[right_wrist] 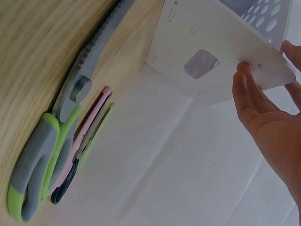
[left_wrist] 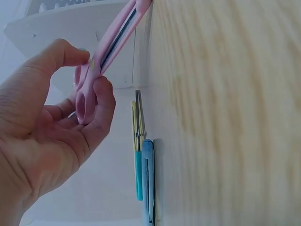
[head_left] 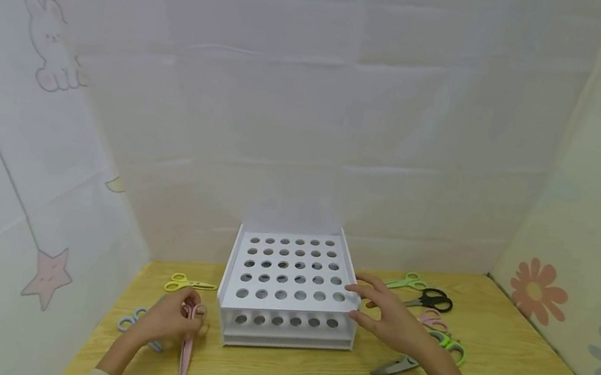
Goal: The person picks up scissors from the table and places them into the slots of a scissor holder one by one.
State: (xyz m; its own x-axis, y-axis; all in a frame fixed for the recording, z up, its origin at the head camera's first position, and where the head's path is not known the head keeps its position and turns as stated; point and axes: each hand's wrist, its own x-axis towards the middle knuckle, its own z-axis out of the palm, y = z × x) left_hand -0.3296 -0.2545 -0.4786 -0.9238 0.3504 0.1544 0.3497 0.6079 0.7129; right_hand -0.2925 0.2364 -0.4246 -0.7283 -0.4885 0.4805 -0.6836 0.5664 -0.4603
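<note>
My left hand holds pink scissors by the handle end, left of the white rack. In the left wrist view, thumb and fingers pinch these scissors near the handle loops, blades pointing away from the palm. The white rack has rows of round holes in its sloping top and a lower front row. My right hand is at its right side. In the right wrist view, extended fingertips touch the rack's side panel, with the thumb by the edge.
On the left lie yellow scissors and blue scissors. To the right are green scissors, black-handled scissors, another pink pair and large grey-green scissors. A pale wall covering rises behind the wooden table.
</note>
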